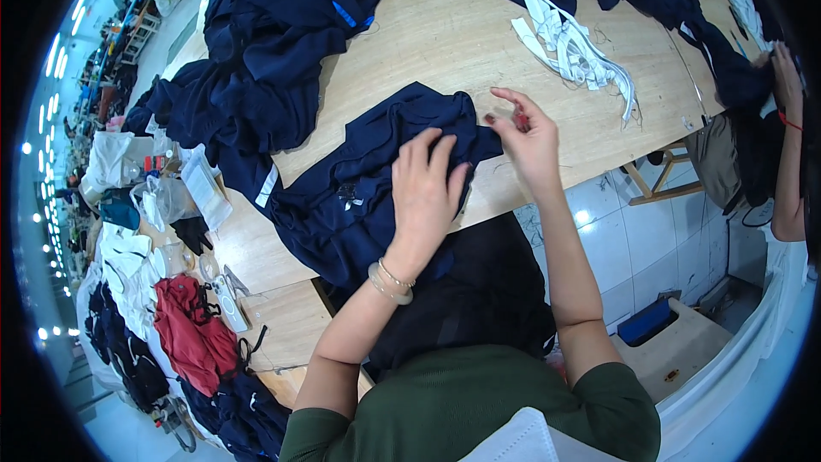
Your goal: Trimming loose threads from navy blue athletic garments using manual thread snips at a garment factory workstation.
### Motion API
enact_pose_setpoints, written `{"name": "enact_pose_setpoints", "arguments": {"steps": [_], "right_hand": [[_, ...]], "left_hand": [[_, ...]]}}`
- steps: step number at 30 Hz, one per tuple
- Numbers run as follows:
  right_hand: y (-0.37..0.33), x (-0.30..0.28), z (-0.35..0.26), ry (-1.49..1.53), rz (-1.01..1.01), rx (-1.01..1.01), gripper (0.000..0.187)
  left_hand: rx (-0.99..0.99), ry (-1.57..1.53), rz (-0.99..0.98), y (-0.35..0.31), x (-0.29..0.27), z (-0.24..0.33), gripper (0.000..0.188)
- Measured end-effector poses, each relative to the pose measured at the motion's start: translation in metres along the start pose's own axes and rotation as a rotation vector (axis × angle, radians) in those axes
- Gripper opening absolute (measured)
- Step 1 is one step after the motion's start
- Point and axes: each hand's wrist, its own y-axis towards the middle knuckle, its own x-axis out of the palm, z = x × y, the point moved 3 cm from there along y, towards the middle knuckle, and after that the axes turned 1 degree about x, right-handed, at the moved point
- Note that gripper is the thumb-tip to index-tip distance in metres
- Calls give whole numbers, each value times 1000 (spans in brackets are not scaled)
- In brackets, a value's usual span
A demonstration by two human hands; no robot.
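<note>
Your left forearm (pixel 359 318) slants up and rightward, the left hand (pixel 425 192) palm down with fingers apart. Your right forearm (pixel 569 248) leans slightly left, the right hand (pixel 532 144) bending its fingers toward the thumb.

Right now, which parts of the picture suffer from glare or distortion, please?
In the head view, the floor shows a small bright glare spot; at that view's left, the lamps look overexposed; toward its rim, the scene bends, with black corners.

You wear a dark green, finely ribbed top (pixel 470 393) with short, plain sleeves (pixel 617 402) in the same green. On your left wrist (pixel 409 258) sit a thick, pale bangle (pixel 386 292) and a thinner bracelet (pixel 393 276).
</note>
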Motion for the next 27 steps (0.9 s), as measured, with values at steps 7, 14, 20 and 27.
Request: {"name": "enact_pose_setpoints", "arguments": {"steps": [7,14,20,27], "right_hand": [[20,14,12,38,21,-56,11],[34,-46,4,227,380,130,17],[35,-60,-35,-664,465,-335,14],[20,32,-59,-220,-99,-247,28]], "left_hand": [[-50,-21,-190,-38,11,11,39],[-17,-56,-201,-60,15,13,38],[-32,-216,-93,-52,-11,17,28],[-131,-172,275,2,-36,-41,27]]}}
